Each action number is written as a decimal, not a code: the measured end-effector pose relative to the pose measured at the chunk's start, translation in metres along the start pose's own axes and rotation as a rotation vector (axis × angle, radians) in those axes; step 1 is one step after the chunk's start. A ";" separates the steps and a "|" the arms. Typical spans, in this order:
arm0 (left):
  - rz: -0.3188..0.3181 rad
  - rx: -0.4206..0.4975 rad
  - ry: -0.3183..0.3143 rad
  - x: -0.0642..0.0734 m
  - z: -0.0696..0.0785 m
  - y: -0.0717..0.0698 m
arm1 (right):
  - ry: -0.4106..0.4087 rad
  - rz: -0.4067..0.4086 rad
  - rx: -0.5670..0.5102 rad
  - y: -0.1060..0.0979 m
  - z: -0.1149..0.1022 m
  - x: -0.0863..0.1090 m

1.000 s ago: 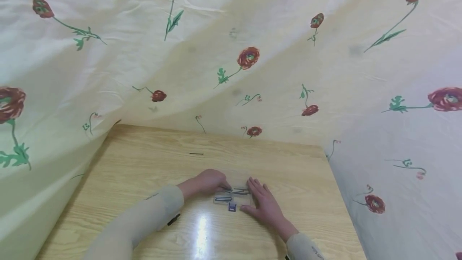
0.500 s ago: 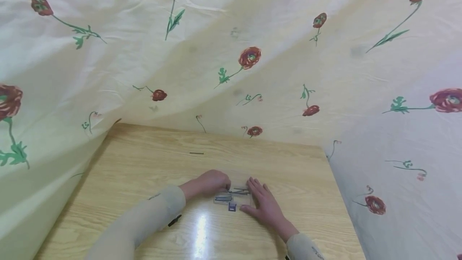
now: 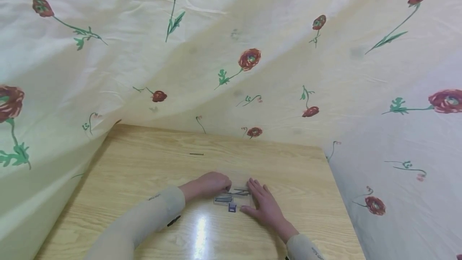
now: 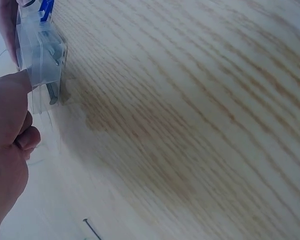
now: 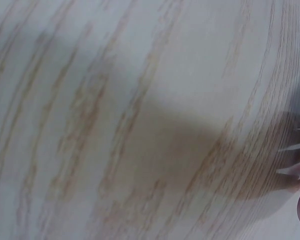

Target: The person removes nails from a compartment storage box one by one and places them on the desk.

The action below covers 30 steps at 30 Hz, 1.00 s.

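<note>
A small clear plastic box [image 3: 217, 202] with a blue-purple latch [image 3: 232, 208] lies on the wooden table. Several nails [image 3: 223, 199] lie in its near left compartment, and more nails [image 3: 241, 192] lie loosely in the far part. My left hand [image 3: 211, 183] is at the far left corner of the box, fingers curled, and seems to pinch the end of a nail there; its fingertips are mostly hidden. In the left wrist view the left hand [image 4: 9, 117] reaches behind the box wall [image 4: 45, 70]. My right hand [image 3: 266, 206] rests along the box's right side, fingers straight.
One dark nail [image 3: 196, 154] lies alone on the table [image 3: 144, 163], beyond the left hand. Flowered cloth [image 3: 202, 71] hangs round the back and sides of the table. A bright light reflection shows on the near tabletop.
The left hand has shifted slightly to the right at the box's far left corner, and its fingers have drawn in. The right hand and the box have stayed put.
</note>
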<state>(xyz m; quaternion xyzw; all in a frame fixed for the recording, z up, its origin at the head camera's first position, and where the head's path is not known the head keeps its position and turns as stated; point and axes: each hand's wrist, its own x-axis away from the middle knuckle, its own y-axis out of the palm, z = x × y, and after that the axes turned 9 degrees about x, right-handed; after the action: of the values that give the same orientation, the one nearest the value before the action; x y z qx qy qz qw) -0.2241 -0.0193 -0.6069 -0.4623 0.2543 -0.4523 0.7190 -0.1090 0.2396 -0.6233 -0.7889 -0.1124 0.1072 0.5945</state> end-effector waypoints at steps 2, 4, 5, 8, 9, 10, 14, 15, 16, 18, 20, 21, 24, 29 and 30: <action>-0.002 -0.032 0.017 -0.001 -0.001 -0.001 | 0.003 -0.003 -0.002 -0.001 0.000 0.000; -0.007 -0.076 0.034 -0.002 0.000 -0.002 | 0.003 -0.001 -0.002 -0.002 -0.001 -0.001; -0.009 -0.096 0.039 -0.002 0.000 -0.003 | 0.003 0.000 -0.001 -0.002 -0.001 -0.001; -0.023 -0.135 0.048 -0.004 0.003 -0.005 | 0.004 0.002 0.000 -0.003 -0.003 0.000; -0.025 -0.148 0.052 -0.004 0.004 -0.006 | 0.004 0.004 0.002 -0.004 -0.003 0.000; -0.027 -0.149 0.053 -0.004 0.004 -0.007 | 0.006 0.004 0.002 -0.004 -0.004 0.000; -0.032 -0.142 0.050 -0.001 0.006 -0.009 | 0.004 0.018 0.005 -0.005 -0.007 0.001; -0.031 -0.133 0.048 0.000 0.006 -0.009 | 0.002 0.023 0.007 -0.006 -0.007 0.001; -0.031 -0.130 0.048 0.001 0.006 -0.010 | 0.000 0.028 0.007 -0.006 -0.007 0.001; -0.026 -0.124 0.049 0.002 0.006 -0.010 | -0.003 0.033 0.005 -0.007 -0.008 0.001; -0.022 -0.122 0.052 0.004 0.007 -0.011 | -0.007 0.038 0.005 -0.007 -0.008 0.001; -0.018 -0.121 0.053 0.004 0.006 -0.010 | -0.010 0.042 0.004 -0.007 -0.008 0.001; -0.010 -0.095 0.050 0.006 0.006 -0.010 | -0.012 0.041 0.007 -0.007 -0.008 0.001; 0.020 0.030 0.018 0.009 0.006 -0.011 | -0.005 0.019 0.017 -0.007 -0.007 0.001; 0.029 0.052 0.015 0.009 0.007 -0.012 | -0.002 0.012 0.020 -0.007 -0.006 0.001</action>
<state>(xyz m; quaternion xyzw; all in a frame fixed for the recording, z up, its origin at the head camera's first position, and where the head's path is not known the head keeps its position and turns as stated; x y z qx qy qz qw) -0.2199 -0.0260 -0.5930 -0.4363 0.2545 -0.4516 0.7355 -0.1062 0.2362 -0.6149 -0.7834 -0.1069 0.1127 0.6018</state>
